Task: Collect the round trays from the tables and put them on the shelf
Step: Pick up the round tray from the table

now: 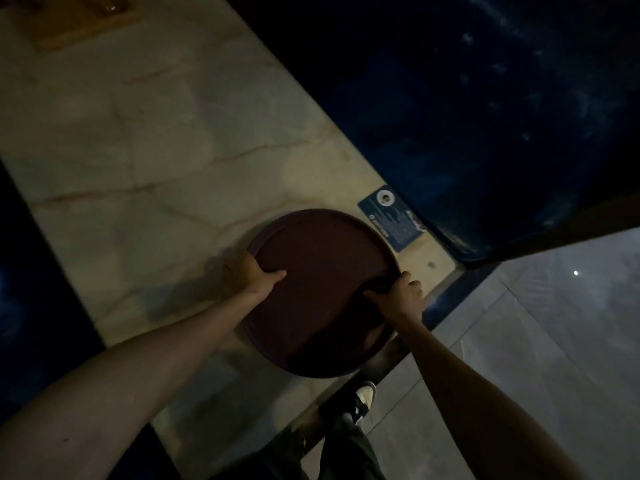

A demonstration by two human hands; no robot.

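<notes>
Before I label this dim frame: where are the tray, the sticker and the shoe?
tray (322, 292), head view, bare middle of its floor
sticker (388, 216), head view, its blue centre
shoe (365, 396), head view, its pale toe

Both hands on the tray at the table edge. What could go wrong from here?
1. The round tray overhangs the table edge; with only thumbs over the rim it could tip floorward.
2. The blue card lies close to the far rim; sliding could drag it.
3. Dim light hides left hand and right hand grip quality.

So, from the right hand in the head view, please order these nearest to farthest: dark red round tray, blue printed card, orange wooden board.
1. Dark red round tray, gripped by the right hand.
2. Blue printed card, beyond the tray.
3. Orange wooden board, far top-left corner.
</notes>
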